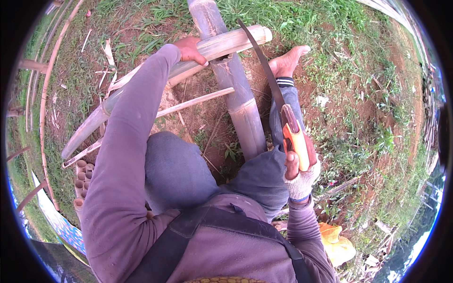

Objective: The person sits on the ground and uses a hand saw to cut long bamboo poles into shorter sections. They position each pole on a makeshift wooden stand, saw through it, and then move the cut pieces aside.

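Observation:
My right hand (302, 167), in a whitish glove with bare fingertips, grips a handsaw (296, 141) by its orange handle. The saw's dark, slightly curved blade points up and to the left, its tip near the far end of a split bamboo pole (236, 41). My bare left hand (189, 50) is wrapped over that pole. The pole lies slantwise across a thicker grey bamboo trunk (241, 104) that runs from the far side toward my legs. Whether the blade touches the pole is hard to tell.
A thin bamboo strip (196, 99) lies under my left arm against the trunk. Short cut bamboo tubes (81, 175) are stacked at left. An orange-yellow bag (336, 245) rests on the ground at lower right. My bare foot (288, 61) is beside the trunk, near the blade.

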A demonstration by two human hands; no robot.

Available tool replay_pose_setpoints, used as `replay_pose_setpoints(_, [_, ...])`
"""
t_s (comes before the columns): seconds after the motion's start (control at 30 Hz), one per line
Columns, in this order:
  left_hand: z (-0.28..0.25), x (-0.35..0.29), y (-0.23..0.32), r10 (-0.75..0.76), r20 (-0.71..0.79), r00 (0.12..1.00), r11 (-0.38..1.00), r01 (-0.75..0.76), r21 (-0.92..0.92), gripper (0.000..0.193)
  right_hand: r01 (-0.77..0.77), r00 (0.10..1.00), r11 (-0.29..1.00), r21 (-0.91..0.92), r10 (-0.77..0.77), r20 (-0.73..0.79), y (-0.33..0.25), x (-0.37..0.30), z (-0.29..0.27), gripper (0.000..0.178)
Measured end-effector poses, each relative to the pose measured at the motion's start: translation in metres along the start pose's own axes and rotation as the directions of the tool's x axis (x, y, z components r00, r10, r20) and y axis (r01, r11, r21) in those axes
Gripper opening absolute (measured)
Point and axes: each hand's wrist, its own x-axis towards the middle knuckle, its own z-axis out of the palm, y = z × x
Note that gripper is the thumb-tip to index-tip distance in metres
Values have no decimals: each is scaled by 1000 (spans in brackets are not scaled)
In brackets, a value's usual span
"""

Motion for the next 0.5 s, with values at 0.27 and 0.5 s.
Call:
replay_pose_setpoints(0.27, [43, -32, 37, 34, -391, 920, 941, 103, 323, 80, -112, 992, 991, 78, 115, -44, -13, 0, -6, 58])
replay_pose_setpoints(0.5, [50, -30, 36, 6, -406, 914, 929, 145, 340, 65, 81, 991, 987, 140, -65, -118, 5, 83, 39, 46])
